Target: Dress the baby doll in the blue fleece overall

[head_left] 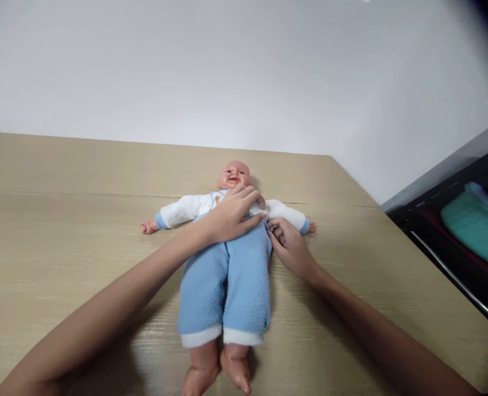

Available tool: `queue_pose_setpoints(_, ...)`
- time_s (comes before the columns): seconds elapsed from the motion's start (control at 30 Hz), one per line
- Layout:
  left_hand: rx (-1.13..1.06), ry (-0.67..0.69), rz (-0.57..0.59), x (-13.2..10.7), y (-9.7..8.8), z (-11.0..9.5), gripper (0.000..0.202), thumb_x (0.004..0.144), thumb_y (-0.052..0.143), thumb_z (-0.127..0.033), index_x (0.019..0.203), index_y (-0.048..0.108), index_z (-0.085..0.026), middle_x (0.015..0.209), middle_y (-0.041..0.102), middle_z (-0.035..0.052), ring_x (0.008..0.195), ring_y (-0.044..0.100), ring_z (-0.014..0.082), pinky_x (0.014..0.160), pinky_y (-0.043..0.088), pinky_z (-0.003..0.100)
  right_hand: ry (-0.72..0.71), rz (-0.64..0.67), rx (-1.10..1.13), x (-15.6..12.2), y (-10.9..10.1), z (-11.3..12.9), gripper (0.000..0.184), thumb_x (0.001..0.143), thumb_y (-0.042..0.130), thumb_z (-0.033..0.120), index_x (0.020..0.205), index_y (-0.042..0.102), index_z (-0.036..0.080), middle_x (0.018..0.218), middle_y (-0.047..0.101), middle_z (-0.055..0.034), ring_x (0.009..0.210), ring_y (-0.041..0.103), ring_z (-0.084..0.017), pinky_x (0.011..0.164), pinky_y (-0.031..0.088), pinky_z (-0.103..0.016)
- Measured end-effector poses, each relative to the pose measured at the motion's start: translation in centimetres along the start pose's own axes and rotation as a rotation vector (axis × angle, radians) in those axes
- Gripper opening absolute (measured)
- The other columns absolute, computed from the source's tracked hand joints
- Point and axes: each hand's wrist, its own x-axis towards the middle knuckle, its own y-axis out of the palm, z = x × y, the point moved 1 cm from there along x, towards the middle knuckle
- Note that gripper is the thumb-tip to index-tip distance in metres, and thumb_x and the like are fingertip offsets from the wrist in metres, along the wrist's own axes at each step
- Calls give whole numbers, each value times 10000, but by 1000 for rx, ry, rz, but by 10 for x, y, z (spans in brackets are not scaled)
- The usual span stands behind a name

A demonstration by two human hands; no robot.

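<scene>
A baby doll [234, 175] lies on its back on the table, its head at the far end and its bare feet toward me. It wears a white top [188, 210] with blue cuffs and fuzzy blue trousers [247, 280] with white hems. Across the doll's chest rests my left hand [239, 212], fingers slightly bent and thumb apart, covering part of the top and the waist. At the trousers' waist, on the right side, my right hand [287, 242] is closed, its fingers curled and pinching the fabric edge.
The doll lies on a light wooden table [62, 231] with a seam running across it. Behind the table stands a plain pale wall [186, 71]. Off the right edge is a black rack [425, 220] with folded green cloth [475, 225] on it.
</scene>
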Motion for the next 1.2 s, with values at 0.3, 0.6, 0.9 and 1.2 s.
queue_pose_setpoints(0.3,-198,-382,-315,-99,-21,41,230,1108,556,-431,1101,599,-204,1068,660,55,999,631,229,922,492,380,-191,-90,19,3,1,37,214,1101,579,329,1287,656,256,1278,709,-97,1191,656,-273,1054,525,-459)
queue_pose_setpoints(0.6,-231,-550,-127,-117,-16,45,367,1105,480,-574,1035,540,-219,965,599,13,879,565,217,826,437,372,-39,194,6,60,10,51,329,1018,662,490,822,586,236,842,627,2,835,590,-216,820,449,-373)
queue_pose_setpoints(0.9,-182,-554,-127,-119,-17,49,359,1107,463,-516,890,495,-232,846,552,-7,805,535,218,777,401,381,-69,28,-67,38,-9,22,264,1036,676,486,943,645,241,901,657,-22,853,624,-236,811,481,-377)
queue_pose_setpoints(1.2,26,-226,-343,-65,-25,17,89,1069,563,-288,1118,591,-220,1131,671,76,1078,612,257,980,483,423,-257,-64,-548,-2,-76,-32,546,970,737,416,1454,577,220,1385,679,-178,1304,630,-403,1109,482,-577)
